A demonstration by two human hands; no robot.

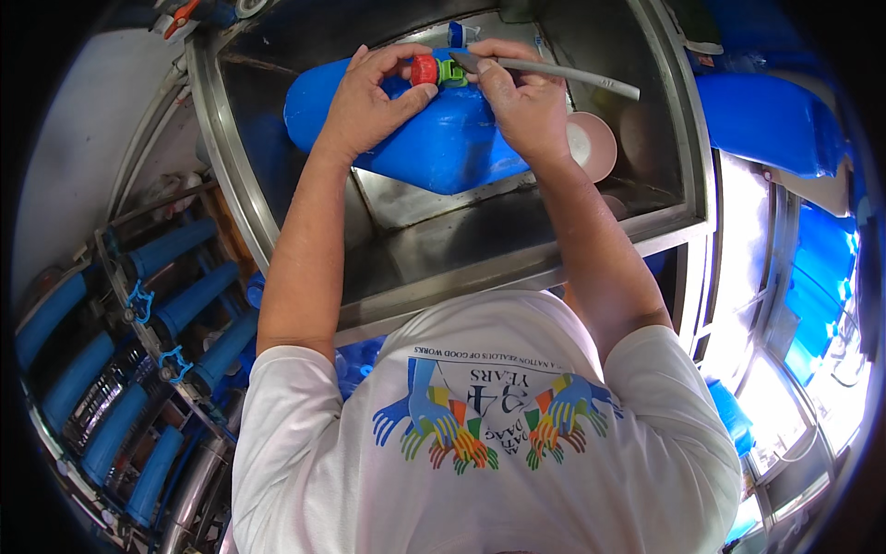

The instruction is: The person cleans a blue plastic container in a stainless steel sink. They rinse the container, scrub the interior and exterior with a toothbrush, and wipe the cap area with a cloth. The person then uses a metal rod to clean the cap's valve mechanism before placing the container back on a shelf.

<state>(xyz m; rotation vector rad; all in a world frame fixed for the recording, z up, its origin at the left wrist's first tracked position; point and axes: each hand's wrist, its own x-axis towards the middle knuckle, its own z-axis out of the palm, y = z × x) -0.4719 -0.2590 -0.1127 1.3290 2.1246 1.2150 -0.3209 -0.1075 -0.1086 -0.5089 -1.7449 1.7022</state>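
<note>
A blue plastic jug (pixel 443 145) lies across a stainless steel sink (pixel 457 270). Near its upper side are a red cap (pixel 423 70) and a bright green plastic fitting (pixel 452 73). My left hand (pixel 381 97) has its thumb and fingers around the red cap. In my right hand (pixel 522 100) is a knife with a grey handle (pixel 567 71), its dark blade pointing left over the green fitting. Part of the blade's edge and several fingertips are hidden. A pink bowl (pixel 594 147) rests in the sink to the right of the jug, beside my right wrist.
A small blue-capped item (pixel 455 34) lies at the sink's far side. Another blue jug (pixel 768 124) stands right of the sink. Blue filter cylinders (pixel 197 298) on a metal rack fill the lower left. An orange-red valve handle (pixel 181 19) is at the upper left.
</note>
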